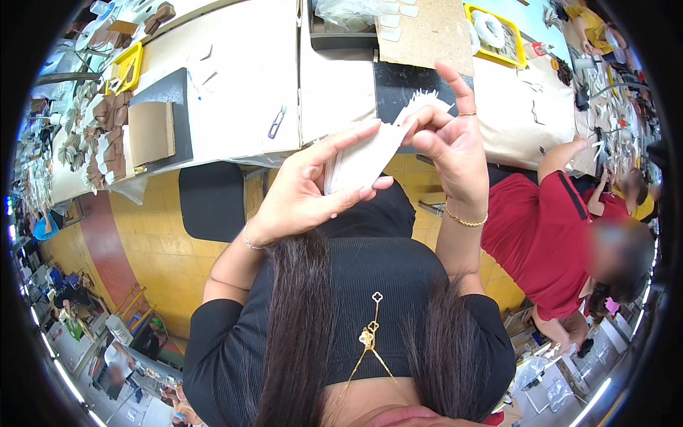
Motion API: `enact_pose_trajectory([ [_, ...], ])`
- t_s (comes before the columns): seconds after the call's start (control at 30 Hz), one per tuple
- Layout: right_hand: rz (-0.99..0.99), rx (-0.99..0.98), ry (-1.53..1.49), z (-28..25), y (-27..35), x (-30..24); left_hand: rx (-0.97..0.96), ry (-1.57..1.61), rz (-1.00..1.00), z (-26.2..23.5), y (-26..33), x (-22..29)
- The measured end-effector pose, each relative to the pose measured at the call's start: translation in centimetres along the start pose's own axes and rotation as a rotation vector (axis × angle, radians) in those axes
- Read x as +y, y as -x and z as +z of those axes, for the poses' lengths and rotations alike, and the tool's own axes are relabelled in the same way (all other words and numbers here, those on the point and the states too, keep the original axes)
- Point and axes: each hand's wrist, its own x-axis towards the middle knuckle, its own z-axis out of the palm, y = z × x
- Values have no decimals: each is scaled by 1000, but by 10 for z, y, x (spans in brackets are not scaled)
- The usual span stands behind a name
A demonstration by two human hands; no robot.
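Note:
In front of my chest, my left hand [299,181] grips a thick stack of thin white slips [363,158], with the thumb along the near side and fingers along the far side. My right hand [452,139] is at the stack's upper right end, its bent fingers pinching the slips there and one finger stretched up. Past those fingers, the ends of white slips [425,104] spread out like a fan. What exactly the right fingertips hold is partly hidden.
Ahead is a table with a pale cover [242,78]. On it lie small thread snips [277,122], a brown board [427,35], a dark tray [341,39], a yellow basket [523,53] and brown pieces [110,132]. A person in red [541,235] is close on the right.

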Motion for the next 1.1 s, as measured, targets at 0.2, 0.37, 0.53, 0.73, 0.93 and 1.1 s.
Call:
enact_pose_trajectory([
  [0.2,73,-71,126,11,6,0,3,-136,44,0,-3,-2],
  [0.37,89,-70,205,13,2,1,-37,-106,77,0,-3,-5],
  [0.53,67,-14,141,12,3,-5,-10,113,31,-3,1,-10],
  [0.73,42,21,199,6,4,-8,67,-125,146,-18,-6,-17],
  [0.93,-194,282,290,-51,-1,-2,153,148,85,-18,-8,-25],
  [1.1,-123,398,336,-136,-2,47,142,249,16,-24,-18,-27],
])
